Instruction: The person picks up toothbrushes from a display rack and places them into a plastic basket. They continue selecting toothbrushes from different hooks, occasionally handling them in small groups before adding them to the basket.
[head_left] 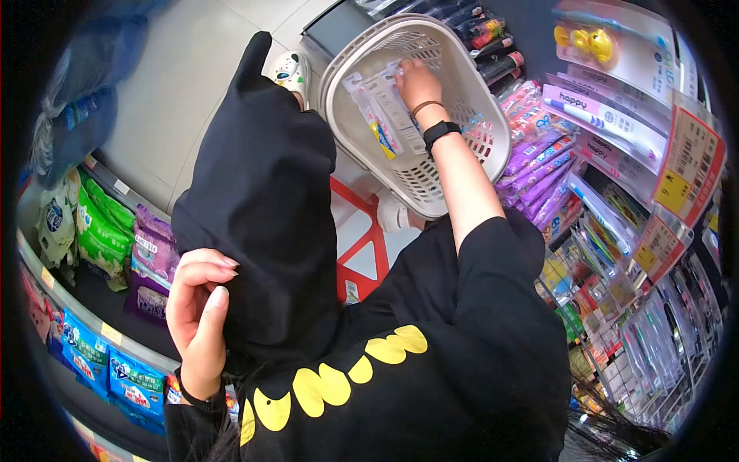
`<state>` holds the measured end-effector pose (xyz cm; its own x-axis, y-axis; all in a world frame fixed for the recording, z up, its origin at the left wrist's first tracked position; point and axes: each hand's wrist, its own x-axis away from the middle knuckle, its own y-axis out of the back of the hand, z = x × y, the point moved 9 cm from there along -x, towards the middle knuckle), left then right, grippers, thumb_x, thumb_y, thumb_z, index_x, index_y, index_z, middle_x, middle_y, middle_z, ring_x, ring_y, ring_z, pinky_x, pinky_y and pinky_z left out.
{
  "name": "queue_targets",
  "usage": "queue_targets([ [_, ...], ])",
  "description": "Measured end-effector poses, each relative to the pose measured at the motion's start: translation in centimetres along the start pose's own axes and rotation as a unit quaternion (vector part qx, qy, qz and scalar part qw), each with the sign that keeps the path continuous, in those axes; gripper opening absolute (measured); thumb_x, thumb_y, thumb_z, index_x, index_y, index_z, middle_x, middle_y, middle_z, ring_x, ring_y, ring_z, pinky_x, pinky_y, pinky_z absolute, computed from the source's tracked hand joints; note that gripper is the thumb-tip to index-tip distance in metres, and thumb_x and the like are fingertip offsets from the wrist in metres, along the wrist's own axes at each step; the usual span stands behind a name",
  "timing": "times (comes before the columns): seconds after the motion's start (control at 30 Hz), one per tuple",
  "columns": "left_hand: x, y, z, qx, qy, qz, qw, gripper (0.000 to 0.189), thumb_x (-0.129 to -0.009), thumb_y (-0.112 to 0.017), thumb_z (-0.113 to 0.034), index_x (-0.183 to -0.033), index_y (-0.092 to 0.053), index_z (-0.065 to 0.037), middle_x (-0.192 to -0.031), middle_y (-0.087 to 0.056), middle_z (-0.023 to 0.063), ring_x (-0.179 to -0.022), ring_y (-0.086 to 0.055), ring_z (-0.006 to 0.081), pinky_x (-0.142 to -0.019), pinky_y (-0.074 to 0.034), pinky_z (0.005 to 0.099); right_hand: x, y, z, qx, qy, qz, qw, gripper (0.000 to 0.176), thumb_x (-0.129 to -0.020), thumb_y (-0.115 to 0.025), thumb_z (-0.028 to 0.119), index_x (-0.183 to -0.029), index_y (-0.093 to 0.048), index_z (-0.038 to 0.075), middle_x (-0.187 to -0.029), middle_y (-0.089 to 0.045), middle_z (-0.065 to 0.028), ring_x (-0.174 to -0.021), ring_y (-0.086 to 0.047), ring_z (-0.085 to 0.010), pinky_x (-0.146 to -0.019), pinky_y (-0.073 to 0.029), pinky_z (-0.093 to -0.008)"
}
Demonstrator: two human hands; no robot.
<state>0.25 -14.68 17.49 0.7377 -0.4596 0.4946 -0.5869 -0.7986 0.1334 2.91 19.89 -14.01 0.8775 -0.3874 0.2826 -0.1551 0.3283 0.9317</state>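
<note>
My right hand (418,83) reaches down inside a light grey plastic basket (339,127). Its fingers are closed at the upper end of a clear-fronted toothbrush pack (400,115); the fingertips are partly hidden. Beside that lies another toothbrush pack (376,119) with blue and yellow print. A black band is on my right wrist. My left hand (202,308) rests by my black-clad knee, fingers loosely bent and thumb apart, with nothing visible in it.
At the right hang carded toothbrushes (604,123) with price tags (689,165). Purple packets (539,165) line the shelf beside the basket. Green bags (104,227) and blue packets (135,385) fill shelves at the left. A red-and-white floor marking (362,281) shows below the basket.
</note>
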Motion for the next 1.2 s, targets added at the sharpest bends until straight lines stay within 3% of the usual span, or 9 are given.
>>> queue_targets([
  [0.1, -0.2, 0.4, 0.0, 0.007, -0.002, -0.007, 1.000, 0.014, -0.082, -0.049, -0.001, -0.095, -0.055, 0.001, -0.101, -0.052, 0.0114, -0.095, -0.050, 0.0178, -0.085, -0.037, 0.0269, 1.3, -1.3, -1.0, -0.086, -0.082, -0.020, 0.993, 0.023, -0.079, -0.065, 0.025, -0.094, -0.058, 0.010, -0.106, -0.058, -0.0139, -0.096, -0.058, -0.0324, -0.079, -0.049, -0.0427],
  [0.2, -0.4, 0.3, -0.1, 0.012, -0.008, -0.006, 1.000, 0.013, -0.082, -0.050, -0.001, -0.095, -0.054, 0.001, -0.101, -0.052, 0.0117, -0.096, -0.050, 0.0181, -0.086, -0.037, 0.0276, 3.8, -3.2, -1.7, -0.051, -0.106, 0.007, 0.993, 0.030, -0.076, -0.069, 0.027, -0.096, -0.057, 0.009, -0.102, -0.058, -0.0137, -0.095, -0.058, -0.0314, -0.079, -0.049, -0.0418],
  [0.33, -0.6, 0.1, -0.2, 0.006, -0.002, 0.000, 1.000, 0.013, -0.082, -0.049, -0.001, -0.094, -0.054, 0.001, -0.100, -0.053, 0.0119, -0.096, -0.050, 0.0184, -0.087, -0.037, 0.0282, 6.5, -6.3, -2.6, 0.023, -0.109, 0.058, 0.992, 0.032, -0.075, -0.068, 0.024, -0.098, -0.053, 0.007, -0.092, -0.062, -0.0135, -0.090, -0.060, -0.0320, -0.076, -0.050, -0.0420],
  [0.63, -0.4, 0.0, -0.2, 0.004, -0.015, 0.007, 1.000, 0.015, -0.082, -0.049, 0.000, -0.095, -0.055, 0.001, -0.102, -0.053, 0.0121, -0.097, -0.051, 0.0188, -0.087, -0.038, 0.0284, 9.1, -8.8, -0.4, -0.015, -0.072, 0.178, 0.981, 0.023, -0.078, -0.059, 0.022, -0.092, -0.056, 0.005, -0.088, -0.065, -0.0179, -0.079, -0.064, -0.0350, -0.073, -0.050, -0.0465],
  [0.67, -0.5, 0.0, -0.3, 0.004, -0.020, 0.007, 1.000, 0.015, -0.082, -0.049, 0.000, -0.095, -0.055, 0.001, -0.102, -0.053, 0.0121, -0.097, -0.051, 0.0188, -0.087, -0.038, 0.0284, 9.6, -9.3, 0.7, -0.043, -0.026, 0.225, 0.973, 0.025, -0.078, -0.058, 0.022, -0.096, -0.058, 0.004, -0.089, -0.065, -0.0187, -0.084, -0.063, -0.0362, -0.076, -0.049, -0.0454],
  [0.8, -0.5, -0.5, -1.0, -0.002, -0.034, 0.014, 0.999, 0.017, -0.082, -0.050, 0.000, -0.097, -0.057, 0.000, -0.105, -0.053, 0.0107, -0.098, -0.050, 0.0171, -0.084, -0.037, 0.0254, 10.4, -9.2, 0.8, -0.088, -0.059, 0.238, 0.965, 0.034, -0.077, -0.057, 0.024, -0.102, -0.060, 0.001, -0.091, -0.065, -0.0210, -0.092, -0.061, -0.0377, -0.082, -0.048, -0.0418],
  [0.9, -0.6, -1.2, -2.0, -0.026, -0.053, 0.053, 0.997, 0.018, -0.083, -0.053, -0.002, -0.100, -0.059, -0.002, -0.109, -0.054, 0.0063, -0.103, -0.048, 0.0131, -0.082, -0.034, 0.0220, 10.1, -4.9, 1.5, -0.131, -0.022, 0.266, 0.955, 0.036, -0.077, -0.058, 0.026, -0.103, -0.062, 0.001, -0.095, -0.065, -0.0202, -0.093, -0.061, -0.0371, -0.083, -0.048, -0.0412],
  [1.07, -0.1, -1.9, -2.1, 0.044, -0.080, 0.117, 0.989, 0.017, -0.087, -0.053, -0.004, -0.102, -0.060, -0.003, -0.109, -0.055, 0.0035, -0.104, -0.048, 0.0117, -0.090, -0.034, 0.0231, 11.2, 11.2, 2.5, -0.158, 0.013, 0.114, 0.981, 0.035, -0.080, -0.056, 0.026, -0.107, -0.061, 0.004, -0.105, -0.061, -0.0195, -0.102, -0.057, -0.0340, -0.090, -0.045, -0.0398],
  [1.2, 1.4, -1.7, -0.9, 0.083, -0.069, 0.145, 0.984, 0.017, -0.090, -0.052, -0.007, -0.104, -0.060, -0.003, -0.107, -0.057, 0.0004, -0.102, -0.048, 0.0098, -0.094, -0.034, 0.0234, 18.8, 26.4, 5.7, -0.223, 0.073, -0.015, 0.972, 0.033, -0.084, -0.057, 0.026, -0.107, -0.058, 0.002, -0.106, -0.059, -0.0188, -0.101, -0.057, -0.0334, -0.089, -0.044, -0.0378],
])
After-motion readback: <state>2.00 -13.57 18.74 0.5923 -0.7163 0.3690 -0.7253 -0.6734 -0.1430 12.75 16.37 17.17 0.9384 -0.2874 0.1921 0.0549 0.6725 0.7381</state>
